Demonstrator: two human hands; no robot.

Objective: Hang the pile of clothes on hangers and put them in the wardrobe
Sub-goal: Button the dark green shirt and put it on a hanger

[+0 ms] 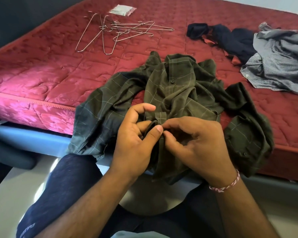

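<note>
The job is only just starting. No clothes are hanging on a hanger yet, and no wardrobe is showing in the view.

The green checked shirt (175,93) is lying crumpled on the near edge of the red mattress (41,74), with its bottom part hanging over the bed's side toward the person. Its collar is pointing away, up the bed, and its hem is coming down toward the person's lap. So the long way of the shirt is running from far to near. One sleeve is flopping out to the left and the other is bunching up on the right.

The left hand (136,143) is pinching the front edge of the shirt between thumb and fingers. The right hand (194,143) is pinching the same strip of cloth just beside it, fingertips almost touching the left thumb. It looks like the person is working on a button, but the button itself is hiding behind the fingers.

The wire hangers (117,30) are lying in a tangle far up the mattress, well apart from the shirt. A dark garment (230,38) and a grey striped shirt (279,62) are waiting in a heap on the right. All of these are left to do.
</note>
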